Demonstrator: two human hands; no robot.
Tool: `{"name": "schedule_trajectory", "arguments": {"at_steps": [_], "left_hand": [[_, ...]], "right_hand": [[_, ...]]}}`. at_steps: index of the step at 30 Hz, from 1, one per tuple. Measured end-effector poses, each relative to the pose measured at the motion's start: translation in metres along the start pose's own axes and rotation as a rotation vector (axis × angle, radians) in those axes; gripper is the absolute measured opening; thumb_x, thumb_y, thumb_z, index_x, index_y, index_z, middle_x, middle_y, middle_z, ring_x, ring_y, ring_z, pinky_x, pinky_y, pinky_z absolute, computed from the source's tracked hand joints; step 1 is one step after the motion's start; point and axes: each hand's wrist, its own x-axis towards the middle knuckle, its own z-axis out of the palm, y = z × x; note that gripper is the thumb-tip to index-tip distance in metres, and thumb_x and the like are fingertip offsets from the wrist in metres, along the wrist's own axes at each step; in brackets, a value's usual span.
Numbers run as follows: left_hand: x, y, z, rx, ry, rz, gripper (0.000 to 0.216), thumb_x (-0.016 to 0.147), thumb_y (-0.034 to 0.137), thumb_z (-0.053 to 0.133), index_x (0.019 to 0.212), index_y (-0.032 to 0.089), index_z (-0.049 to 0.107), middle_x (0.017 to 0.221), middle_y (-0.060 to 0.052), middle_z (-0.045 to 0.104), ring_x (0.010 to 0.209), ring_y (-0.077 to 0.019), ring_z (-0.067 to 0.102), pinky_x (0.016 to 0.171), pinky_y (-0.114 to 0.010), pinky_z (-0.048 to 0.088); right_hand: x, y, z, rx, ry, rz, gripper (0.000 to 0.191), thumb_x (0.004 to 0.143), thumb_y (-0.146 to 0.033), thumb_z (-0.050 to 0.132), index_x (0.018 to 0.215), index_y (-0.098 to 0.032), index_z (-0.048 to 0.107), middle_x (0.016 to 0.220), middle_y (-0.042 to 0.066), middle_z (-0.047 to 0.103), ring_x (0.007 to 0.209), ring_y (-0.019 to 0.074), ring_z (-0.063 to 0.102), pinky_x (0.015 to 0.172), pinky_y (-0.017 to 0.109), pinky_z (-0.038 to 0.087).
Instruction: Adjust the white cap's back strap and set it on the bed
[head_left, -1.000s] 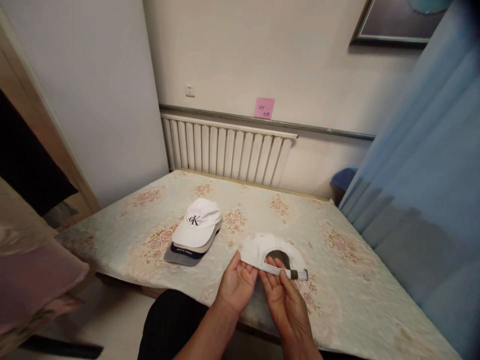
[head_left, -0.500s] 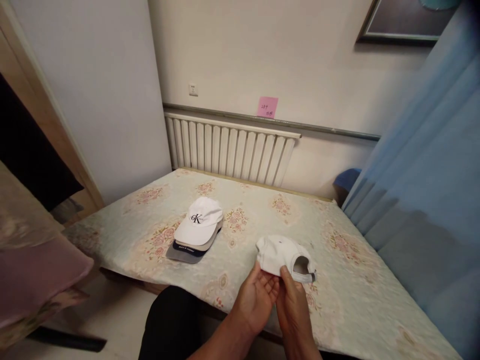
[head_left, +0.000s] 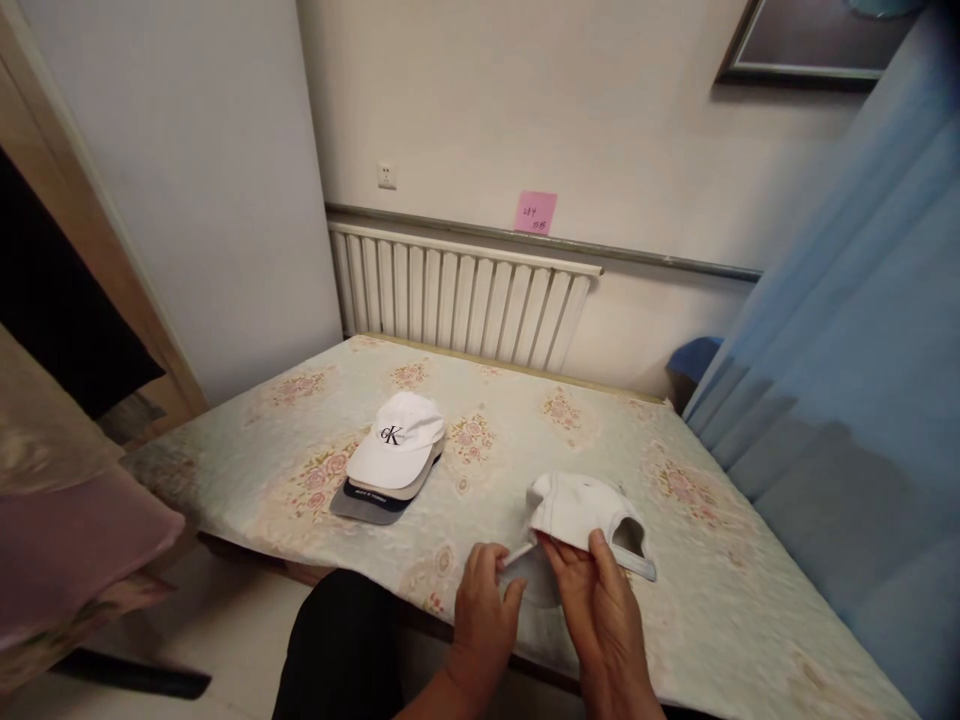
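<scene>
A white baseball cap point(head_left: 581, 505) is held just above the bed, its back opening and strap turned to the right. My right hand point(head_left: 604, 605) grips its lower edge, thumb outside and fingers inside the crown. At the cap's left side, my left hand point(head_left: 484, 605) is closed on the edge of the brim, which shows as a thin white strip. To the left lies a stack of caps: a white cap with black "CK" lettering point(head_left: 397, 445) on top, and beige, dark and grey brims point(head_left: 367, 508) below it.
The caps' stack rests on a bed point(head_left: 517, 400) with a floral cover. Behind it are a white radiator point(head_left: 465, 300) and a wall with a pink note point(head_left: 535, 212). A blue curtain point(head_left: 847, 400) hangs along the right side. My knee point(head_left: 337, 640) is at the front edge.
My left hand has moved from the cap's lower edge to its brim at the left. The cap and my right hand have shifted slightly right. The stack stays put.
</scene>
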Motion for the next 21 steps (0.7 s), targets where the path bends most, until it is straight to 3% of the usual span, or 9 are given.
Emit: {"name": "schedule_trajectory", "arguments": {"at_steps": [3, 7, 9, 12, 17, 21], "left_hand": [[0.004, -0.017, -0.005, 0.037, 0.009, 0.046, 0.033, 0.067, 0.016, 0.060, 0.100, 0.020, 0.060, 0.102, -0.009, 0.058, 0.103, -0.0265, 0.048, 0.094, -0.043, 0.035], [0.016, -0.031, -0.012, -0.210, -0.157, -0.111, 0.021, 0.069, 0.019, 0.061, 0.089, 0.024, 0.068, 0.092, -0.008, 0.065, 0.094, -0.0267, 0.055, 0.097, -0.041, 0.034], [0.020, -0.032, -0.016, -0.333, -0.158, -0.130, 0.026, 0.068, 0.017, 0.063, 0.091, 0.026, 0.070, 0.096, -0.007, 0.067, 0.099, -0.0272, 0.054, 0.102, -0.040, 0.029], [0.024, -0.024, -0.022, -0.335, -0.164, -0.070, 0.031, 0.069, 0.016, 0.062, 0.097, 0.028, 0.070, 0.100, -0.008, 0.068, 0.103, -0.0291, 0.053, 0.108, -0.043, 0.020], [0.021, -0.006, -0.026, -0.310, -0.172, 0.027, 0.030, 0.075, 0.018, 0.060, 0.102, 0.027, 0.069, 0.109, -0.011, 0.065, 0.111, -0.0299, 0.051, 0.109, -0.045, 0.018], [0.018, 0.000, -0.026, -0.297, -0.208, 0.054, 0.028, 0.078, 0.021, 0.060, 0.104, 0.027, 0.068, 0.115, -0.011, 0.063, 0.116, -0.0304, 0.048, 0.109, -0.046, 0.016]], "right_hand": [[-0.002, 0.000, 0.000, 0.041, -0.003, 0.032, 0.041, 0.081, -0.033, 0.058, 0.121, -0.023, 0.053, 0.116, 0.006, 0.065, 0.109, 0.0245, 0.058, 0.095, 0.053, 0.043], [-0.001, -0.003, -0.005, 0.060, -0.005, 0.054, 0.040, 0.083, -0.033, 0.056, 0.122, -0.028, 0.051, 0.119, 0.005, 0.063, 0.113, 0.0235, 0.055, 0.096, 0.055, 0.041], [0.001, -0.005, -0.009, 0.071, -0.001, 0.053, 0.038, 0.083, -0.033, 0.056, 0.120, -0.030, 0.053, 0.119, 0.003, 0.063, 0.112, 0.0221, 0.055, 0.096, 0.053, 0.041], [0.004, -0.006, -0.016, 0.052, 0.015, 0.018, 0.031, 0.081, -0.036, 0.058, 0.112, -0.030, 0.058, 0.114, 0.001, 0.065, 0.106, 0.0203, 0.058, 0.095, 0.048, 0.043], [0.001, 0.006, -0.022, -0.248, 0.104, -0.010, 0.026, 0.072, -0.040, 0.067, 0.087, -0.019, 0.066, 0.083, 0.002, 0.070, 0.084, 0.0185, 0.063, 0.079, 0.033, 0.050], [-0.001, 0.018, -0.021, -0.451, 0.103, 0.025, 0.034, 0.067, -0.043, 0.069, 0.084, -0.013, 0.068, 0.075, 0.004, 0.070, 0.074, 0.0205, 0.062, 0.065, 0.030, 0.050]]}}
